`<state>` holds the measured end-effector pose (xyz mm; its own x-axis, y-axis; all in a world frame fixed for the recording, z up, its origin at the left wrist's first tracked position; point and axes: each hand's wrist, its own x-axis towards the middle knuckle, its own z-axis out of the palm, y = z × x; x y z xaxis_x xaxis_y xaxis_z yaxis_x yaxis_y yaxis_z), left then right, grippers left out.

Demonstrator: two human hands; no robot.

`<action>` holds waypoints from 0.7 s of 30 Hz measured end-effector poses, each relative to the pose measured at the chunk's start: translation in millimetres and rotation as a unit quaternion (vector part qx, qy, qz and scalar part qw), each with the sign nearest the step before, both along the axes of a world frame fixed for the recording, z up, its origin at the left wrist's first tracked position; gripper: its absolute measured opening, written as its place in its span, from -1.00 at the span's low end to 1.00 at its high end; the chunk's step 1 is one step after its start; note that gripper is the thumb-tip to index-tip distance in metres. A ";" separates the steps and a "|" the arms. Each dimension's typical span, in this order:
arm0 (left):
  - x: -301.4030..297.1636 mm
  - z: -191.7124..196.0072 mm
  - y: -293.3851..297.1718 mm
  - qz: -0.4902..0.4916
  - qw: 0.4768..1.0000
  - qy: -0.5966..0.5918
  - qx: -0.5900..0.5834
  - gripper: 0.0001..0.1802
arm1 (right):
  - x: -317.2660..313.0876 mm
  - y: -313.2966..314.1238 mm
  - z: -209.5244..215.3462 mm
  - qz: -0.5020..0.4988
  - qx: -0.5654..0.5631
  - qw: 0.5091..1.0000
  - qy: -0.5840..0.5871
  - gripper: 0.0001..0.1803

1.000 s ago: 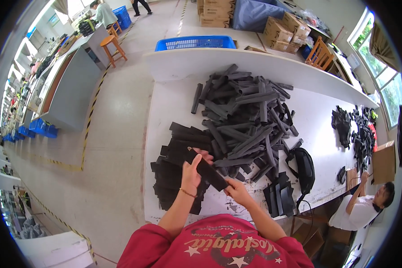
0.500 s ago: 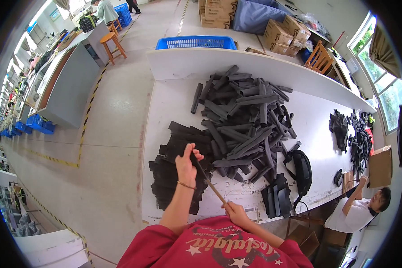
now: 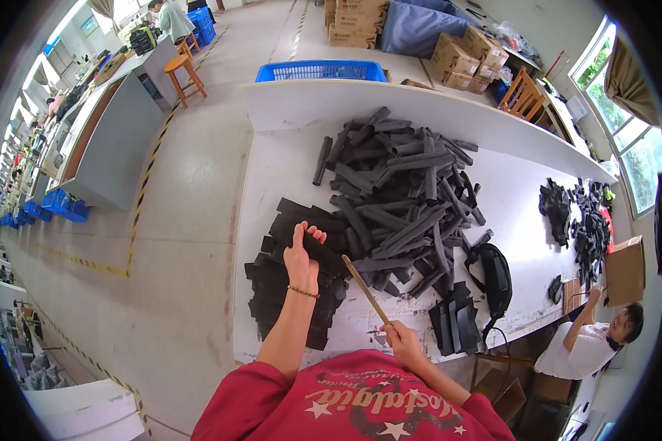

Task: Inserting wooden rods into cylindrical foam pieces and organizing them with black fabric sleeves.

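- Near the counter's (image 3: 518,180) front edge, right hand (image 3: 402,341): fingers clamped on a wooden stick (image 3: 368,288).
- Toward the left edge, left hand (image 3: 301,259) over dark flat pieces (image 3: 268,285); cannot tell whether its fingers grip any.
- Toward the back edge, heaped dark rolls (image 3: 412,217).

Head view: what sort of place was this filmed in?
Probably a factory workroom, perhaps for sewn goods: a heap of dark rolled pieces covers much of the worktable, cardboard boxes stand stacked beyond, and striped tape marks the floor.
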<state>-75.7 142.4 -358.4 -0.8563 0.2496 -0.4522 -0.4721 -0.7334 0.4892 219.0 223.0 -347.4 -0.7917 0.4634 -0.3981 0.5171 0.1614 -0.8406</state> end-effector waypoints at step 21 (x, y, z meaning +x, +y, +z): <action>75.6 10.8 27.1 -0.107 0.993 -0.041 0.040 -0.75 | -64.7 -5.5 -8.8 -0.006 0.046 0.997 0.067 -0.80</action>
